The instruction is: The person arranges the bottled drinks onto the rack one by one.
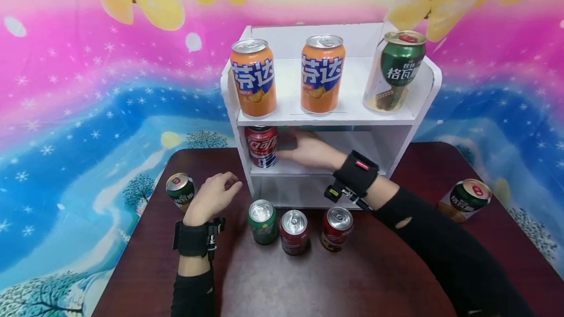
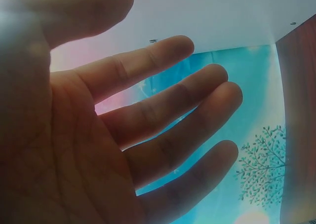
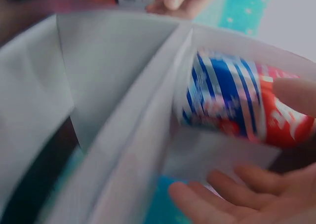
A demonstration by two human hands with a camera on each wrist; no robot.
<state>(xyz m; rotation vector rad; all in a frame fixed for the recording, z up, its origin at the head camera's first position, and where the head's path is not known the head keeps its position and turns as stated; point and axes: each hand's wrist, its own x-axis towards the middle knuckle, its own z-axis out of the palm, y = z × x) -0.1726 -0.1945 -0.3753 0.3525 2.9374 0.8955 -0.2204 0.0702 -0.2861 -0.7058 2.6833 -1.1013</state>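
Note:
On the middle level of a white shelf point(image 1: 282, 119), at its left end, stands a red cola can point(image 1: 262, 147) with blue and white stripes on its lower part. My right hand point(image 1: 310, 150) reaches in beside it. In the right wrist view the thumb point(image 3: 296, 96) overlaps the cola can point(image 3: 224, 98), while the other fingers point(image 3: 217, 202) extend loosely, apart from it. My left hand point(image 1: 213, 197) hovers left of the shelf with nothing in it. Its fingers point(image 2: 163, 108) are spread and relaxed in the left wrist view. A green-and-white can point(image 1: 179, 191) stands just beyond that hand.
Two orange soda cans point(image 1: 254, 79) and a green-and-white can point(image 1: 395, 72) stand on the top shelf. Before the shelf, a green can point(image 1: 263, 224) and two dark red cans point(image 1: 294, 234) stand on the brown table point(image 1: 282, 290). Another green-and-white can point(image 1: 464, 200) is at far right.

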